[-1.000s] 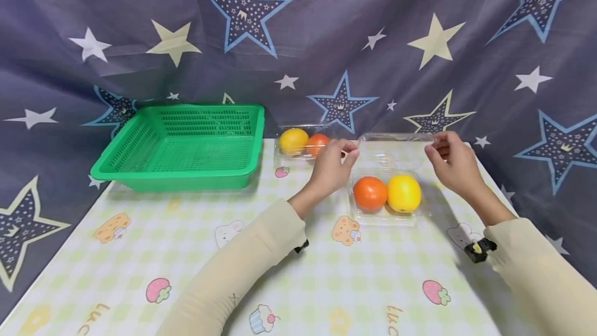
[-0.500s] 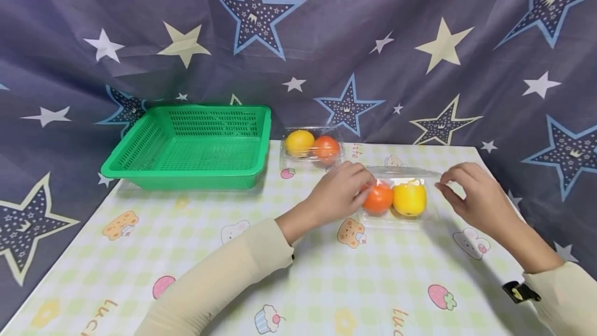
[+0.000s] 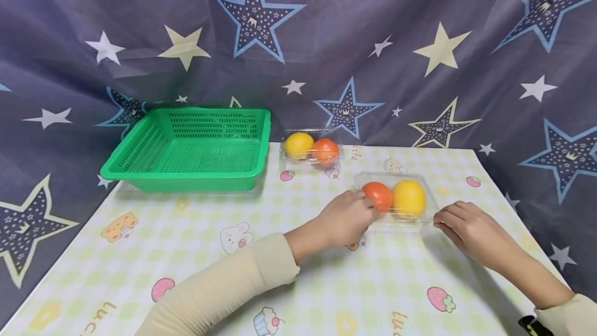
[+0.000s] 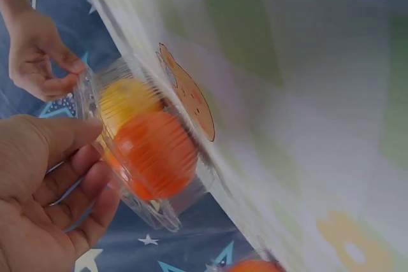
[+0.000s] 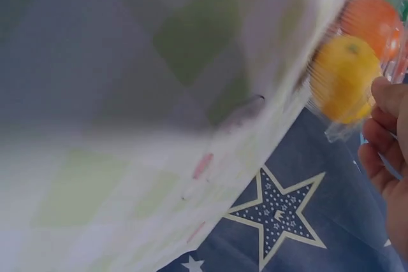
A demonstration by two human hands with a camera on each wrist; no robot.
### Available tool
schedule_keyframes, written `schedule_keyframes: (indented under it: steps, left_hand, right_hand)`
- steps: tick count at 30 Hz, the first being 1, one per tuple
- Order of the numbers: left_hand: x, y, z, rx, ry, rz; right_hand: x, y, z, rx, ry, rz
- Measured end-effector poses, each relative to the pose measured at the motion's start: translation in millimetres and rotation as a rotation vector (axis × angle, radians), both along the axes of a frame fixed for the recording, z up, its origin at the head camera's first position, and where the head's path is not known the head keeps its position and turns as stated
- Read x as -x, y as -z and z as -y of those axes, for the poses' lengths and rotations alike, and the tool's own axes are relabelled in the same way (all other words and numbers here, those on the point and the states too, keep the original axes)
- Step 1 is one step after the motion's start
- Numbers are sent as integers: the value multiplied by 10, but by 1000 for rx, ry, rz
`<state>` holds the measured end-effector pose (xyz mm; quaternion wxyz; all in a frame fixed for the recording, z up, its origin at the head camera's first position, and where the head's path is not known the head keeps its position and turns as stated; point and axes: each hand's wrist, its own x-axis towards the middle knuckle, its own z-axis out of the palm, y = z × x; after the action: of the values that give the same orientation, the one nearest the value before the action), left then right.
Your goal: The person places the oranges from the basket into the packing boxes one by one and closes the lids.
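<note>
A clear plastic clamshell box [image 3: 396, 174] lies on the table's right half, its lid lowered over an orange-red round fruit [image 3: 380, 196] and a yellow round fruit [image 3: 409, 198]. At the lid's front left corner, my left hand [image 3: 347, 217] pinches the edge between thumb and fingers. My right hand [image 3: 473, 235] holds the front right corner the same way. In the left wrist view, the thumb of the left hand [image 4: 44, 183] lies on the lid's rim. The right wrist view shows the right hand [image 5: 392, 132] with its thumb tip beside the yellow fruit [image 5: 345, 79].
A green plastic basket [image 3: 186, 174] stands at the back left. Beside it, a second clear box [image 3: 311, 159] contains a yellow fruit [image 3: 299, 145] and an orange-red one [image 3: 325, 151]. A starry curtain [image 3: 298, 40] hangs behind the checked tablecloth [image 3: 196, 253].
Both hands have come down and toward me, swinging the lid from raised at the back to over the two fruits. The basket and the other box stay in place.
</note>
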<state>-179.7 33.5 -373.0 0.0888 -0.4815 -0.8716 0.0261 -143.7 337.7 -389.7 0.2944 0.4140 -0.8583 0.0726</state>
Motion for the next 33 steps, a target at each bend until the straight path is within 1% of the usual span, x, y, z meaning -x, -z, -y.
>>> schedule_keyframes:
  steps: [3, 6, 11, 14, 18, 20, 25, 29, 33]
  left_hand:
    - [-18, 0, 17, 9, -5, -9]
    - [-35, -13, 16, 18, -5, -16]
    - [-59, 1, 10, 33, -6, -24]
    - [-66, 25, 4, 43, 3, -58]
    - [-58, 54, -11, 63, 22, -124]
    - [-53, 59, -17, 71, 25, -143]
    - [-43, 75, -16, 65, 36, -150]
    - [-27, 85, -18, 47, 60, -174]
    - [0, 87, -30, 36, 76, -185]
  right_hand:
    - [5, 49, 33, -6, -3, -10]
    - [2, 59, 44, -6, -5, -26]
    - [-19, 69, 67, -26, -17, -51]
    - [-28, 81, 84, -51, -21, -79]
    - [-19, 107, 104, -71, -8, -114]
    - [-9, 127, 111, -61, 3, -117]
    - [17, 179, 117, -14, 19, -111]
    - [42, 212, 121, 33, -3, -142]
    - [65, 230, 119, 51, -24, -160]
